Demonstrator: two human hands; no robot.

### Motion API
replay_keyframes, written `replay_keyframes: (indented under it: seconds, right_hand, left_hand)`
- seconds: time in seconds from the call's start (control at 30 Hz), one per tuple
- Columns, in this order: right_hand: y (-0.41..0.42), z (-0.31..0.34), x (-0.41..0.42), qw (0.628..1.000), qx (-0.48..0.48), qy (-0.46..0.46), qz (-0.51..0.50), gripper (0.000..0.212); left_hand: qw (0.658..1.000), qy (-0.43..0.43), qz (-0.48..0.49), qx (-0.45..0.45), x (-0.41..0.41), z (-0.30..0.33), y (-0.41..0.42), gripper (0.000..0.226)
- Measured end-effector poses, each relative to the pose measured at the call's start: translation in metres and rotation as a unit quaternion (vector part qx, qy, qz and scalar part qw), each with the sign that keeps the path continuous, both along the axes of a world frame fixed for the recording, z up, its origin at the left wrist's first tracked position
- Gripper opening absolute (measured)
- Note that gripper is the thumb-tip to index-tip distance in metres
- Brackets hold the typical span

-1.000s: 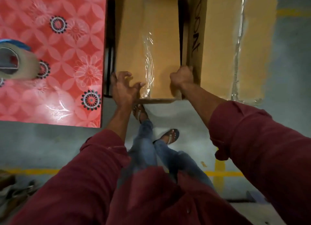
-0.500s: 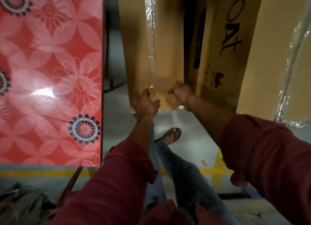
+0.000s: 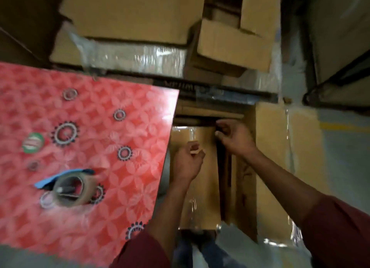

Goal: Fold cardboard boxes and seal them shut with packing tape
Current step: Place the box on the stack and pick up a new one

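A narrow taped cardboard box (image 3: 200, 199) lies wedged between the red table and a larger box, clear tape running down its middle. My left hand (image 3: 188, 163) hovers over its far half with fingers loosely curled, holding nothing that I can make out. My right hand (image 3: 235, 140) is at the box's far right corner by a dark gap, fingers also loosely curled. A brown packing tape roll (image 3: 70, 189) lies on the table to the left, away from both hands.
The red flowered table (image 3: 124, 187) fills the left, with a green-and-white round lid (image 3: 33, 143) and a blue piece (image 3: 46, 182) under the tape roll. A larger taped box (image 3: 270, 167) stands on the right. More cardboard boxes (image 3: 130, 13) are stacked behind. Grey floor lies at the right.
Both hands have let go of the narrow box's near end and moved up over its far half. The view has swung upward, bringing the table top and stacked boxes into sight.
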State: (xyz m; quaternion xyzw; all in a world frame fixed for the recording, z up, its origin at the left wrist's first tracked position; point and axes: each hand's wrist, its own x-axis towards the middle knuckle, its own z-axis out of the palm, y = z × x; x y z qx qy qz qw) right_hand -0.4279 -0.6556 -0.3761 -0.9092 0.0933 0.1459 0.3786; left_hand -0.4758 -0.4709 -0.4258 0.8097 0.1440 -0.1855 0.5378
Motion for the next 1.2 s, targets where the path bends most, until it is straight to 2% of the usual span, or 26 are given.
replay_keyframes:
  seconds: [0.07, 0.13, 0.23, 0.3, 0.33, 0.4, 0.53, 0.57, 0.67, 0.73, 0.87, 0.97, 1.07, 1.2]
  right_hand:
    - [-0.020, 0.040, 0.071, 0.993, -0.058, -0.099, 0.007, 0.048]
    - [-0.034, 0.071, 0.132, 0.979, -0.142, -0.137, 0.044, 0.065]
    - [-0.046, 0.088, 0.194, 0.918, -0.349, -0.139, 0.127, 0.100]
    - [-0.053, 0.078, 0.214, 0.889, -0.418, -0.108, 0.151, 0.116]
    - [-0.057, 0.071, 0.218, 0.885, -0.428, -0.099, 0.154, 0.114]
    - [-0.061, 0.064, 0.218, 0.887, -0.422, -0.115, 0.147, 0.094]
    - [-0.062, 0.081, 0.214, 0.899, -0.359, -0.215, 0.131, 0.038]
    - [-0.061, 0.093, 0.213, 0.906, -0.333, -0.235, 0.116, 0.035]
    - [-0.048, 0.135, 0.205, 0.919, -0.274, -0.264, 0.101, 0.044]
    - [-0.027, 0.160, 0.189, 0.920, -0.240, -0.293, 0.103, 0.039]
    - [0.044, 0.194, 0.145, 0.908, -0.214, -0.343, 0.111, 0.021]
    - [0.104, 0.200, 0.109, 0.907, -0.213, -0.352, 0.093, 0.016]
    - [0.150, 0.201, 0.081, 0.917, -0.213, -0.333, 0.061, 0.007]
    - [0.196, 0.223, 0.072, 0.922, -0.229, -0.312, 0.028, 0.016]
  left_hand:
    - [0.998, -0.037, 0.040, -0.020, 0.042, 0.045, 0.003, 0.020]
    - [0.993, -0.061, 0.095, -0.039, 0.083, 0.084, 0.001, 0.013]
    - [0.986, -0.046, 0.130, -0.089, 0.138, 0.113, -0.010, 0.016]
    - [0.976, -0.019, 0.153, -0.153, 0.150, 0.140, -0.023, 0.009]
    - [0.974, -0.011, 0.154, -0.166, 0.152, 0.143, -0.026, 0.008]
    - [0.972, 0.002, 0.153, -0.177, 0.150, 0.149, -0.032, 0.009]
    - [0.971, 0.014, 0.155, -0.182, 0.138, 0.149, -0.030, 0.013]
    - [0.971, 0.012, 0.157, -0.180, 0.137, 0.152, -0.028, 0.013]
    - [0.971, 0.001, 0.156, -0.179, 0.139, 0.166, -0.022, 0.014]
    - [0.969, -0.007, 0.147, -0.200, 0.139, 0.185, -0.021, 0.016]
    - [0.962, 0.005, 0.152, -0.228, 0.137, 0.230, -0.004, 0.042]
    - [0.952, 0.017, 0.168, -0.257, 0.134, 0.260, 0.029, 0.066]
    - [0.947, 0.028, 0.160, -0.277, 0.130, 0.284, 0.068, 0.056]
    - [0.951, 0.022, 0.122, -0.283, 0.131, 0.302, 0.116, 0.045]
